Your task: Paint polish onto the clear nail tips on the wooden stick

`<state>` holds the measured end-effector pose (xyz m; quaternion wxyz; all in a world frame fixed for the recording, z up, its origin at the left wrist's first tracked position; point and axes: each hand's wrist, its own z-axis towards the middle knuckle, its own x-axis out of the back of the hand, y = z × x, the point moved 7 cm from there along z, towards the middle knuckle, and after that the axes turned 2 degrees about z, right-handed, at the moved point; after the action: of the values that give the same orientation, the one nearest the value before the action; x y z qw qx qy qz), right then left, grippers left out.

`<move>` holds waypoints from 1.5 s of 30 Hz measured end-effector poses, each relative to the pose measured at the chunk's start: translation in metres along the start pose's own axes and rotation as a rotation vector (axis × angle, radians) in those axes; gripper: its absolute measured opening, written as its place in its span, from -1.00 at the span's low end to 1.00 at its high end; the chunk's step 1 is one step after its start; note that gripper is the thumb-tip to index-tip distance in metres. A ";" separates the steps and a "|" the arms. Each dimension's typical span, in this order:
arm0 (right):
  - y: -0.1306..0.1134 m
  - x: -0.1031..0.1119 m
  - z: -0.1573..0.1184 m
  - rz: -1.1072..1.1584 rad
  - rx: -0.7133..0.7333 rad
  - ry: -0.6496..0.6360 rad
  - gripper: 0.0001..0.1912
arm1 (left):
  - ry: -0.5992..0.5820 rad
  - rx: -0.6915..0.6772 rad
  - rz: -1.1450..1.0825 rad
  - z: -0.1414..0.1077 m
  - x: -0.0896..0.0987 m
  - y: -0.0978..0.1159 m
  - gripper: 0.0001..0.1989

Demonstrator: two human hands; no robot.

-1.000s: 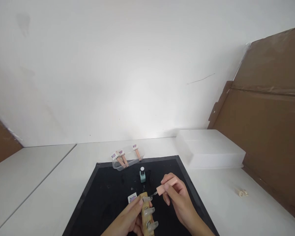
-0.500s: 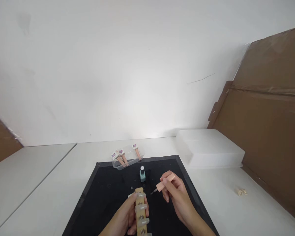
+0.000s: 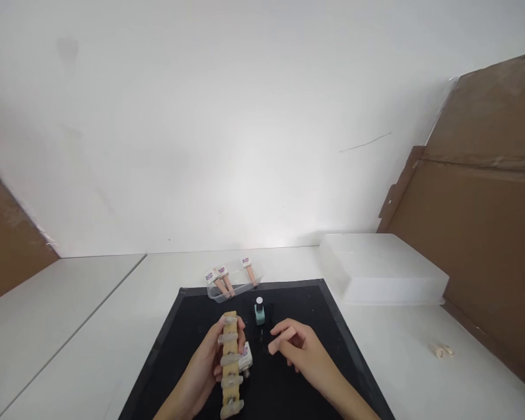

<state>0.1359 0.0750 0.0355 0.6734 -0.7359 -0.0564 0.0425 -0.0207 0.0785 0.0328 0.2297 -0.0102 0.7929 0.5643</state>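
in head view, left of right hand (image 3: pixel 305 354): left hand (image 3: pixel 206 357) wrapped around wooden strip (image 3: pixel 230 370), clear tips (image 3: pixel 231 381) exposed, likely so they stay reachable. right hand pinching pink cap (image 3: pixel 277 343), probably for fine control. white-labelled bottle (image 3: pixel 246 357) just right of left hand; green bottle (image 3: pixel 259 315) beyond, between hands.

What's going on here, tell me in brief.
A person's left hand holds a wooden strip carrying a row of clear nail tips over a black mat. The right hand grips a peach handle, apart from the strip; its brush can't be made out. A white labelled bottle shows partly behind the strip. A teal bottle stands capped on the mat, and a clear tray beyond holds three peach-handled bottles.
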 end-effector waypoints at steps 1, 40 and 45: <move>0.001 -0.004 -0.001 -0.022 -0.007 -0.037 -0.91 | 0.011 -0.004 -0.005 0.001 0.002 0.001 -0.64; 0.030 -0.020 -0.009 -0.260 -0.088 -0.135 -0.78 | 0.034 0.020 -0.009 0.003 0.001 0.000 -0.66; 0.018 -0.012 -0.007 -0.114 -0.173 -0.142 -0.86 | 0.041 0.039 0.009 0.001 0.001 -0.002 -0.65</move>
<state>0.1257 0.0644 0.0183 0.6032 -0.7819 -0.1492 0.0512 -0.0204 0.0789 0.0309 0.2109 -0.0140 0.8083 0.5496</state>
